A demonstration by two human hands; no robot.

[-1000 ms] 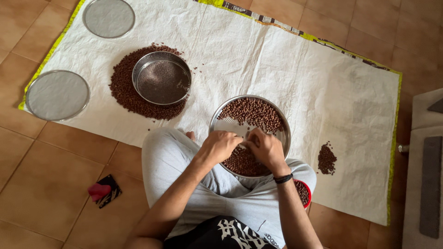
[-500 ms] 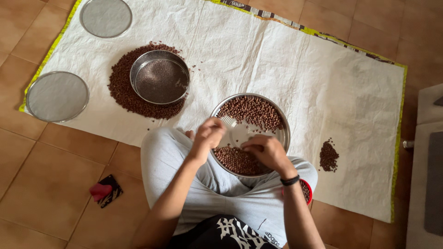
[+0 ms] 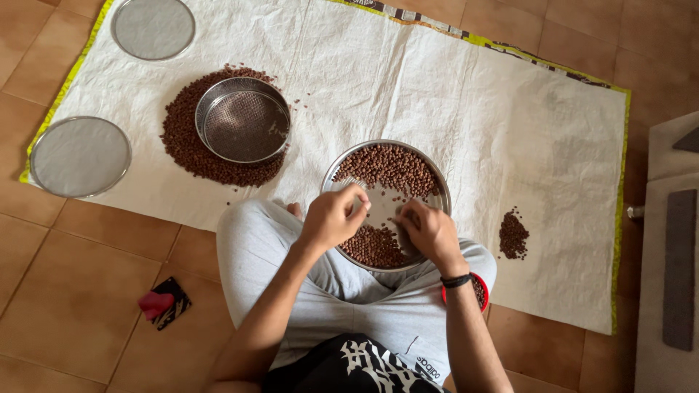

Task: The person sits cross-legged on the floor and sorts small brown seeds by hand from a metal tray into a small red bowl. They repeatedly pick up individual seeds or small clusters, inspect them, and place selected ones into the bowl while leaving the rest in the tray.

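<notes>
Brown floor tiles (image 3: 87, 291) fill the frame, and a large white sheet (image 3: 451, 94) with a yellow-green edge is spread over them from the upper left to the right side. At the far left, on the sheet's edge, lies a flat round mesh disc (image 3: 80, 156), and a second mesh disc (image 3: 153, 28) lies at the upper left. In the lower left, on the bare tiles, is a small red and black object (image 3: 164, 303). Right of the discs, a metal sieve (image 3: 243, 120) sits on top of a dark brown pile of round seeds (image 3: 182, 145). In the middle of the frame a round steel tray (image 3: 437, 191) rests before the person's crossed legs in grey trousers (image 3: 349, 291), and it holds the brown seeds (image 3: 389, 169) in two groups with a bare strip between them. The left hand (image 3: 333, 218) is over the tray's left rim, its fingers (image 3: 357, 198) curled narrow together; whether they pinch a seed I cannot tell. The right hand (image 3: 431, 233), with a black wristband, lies on the seeds in the lower right part of the tray, fingers bent downward and touching them. Just under this wrist a small red bowl (image 3: 479, 292) shows partly. Further right on the sheet is a small separate heap of seeds (image 3: 513, 234). At the far right edge stands grey furniture (image 3: 673, 240).
</notes>
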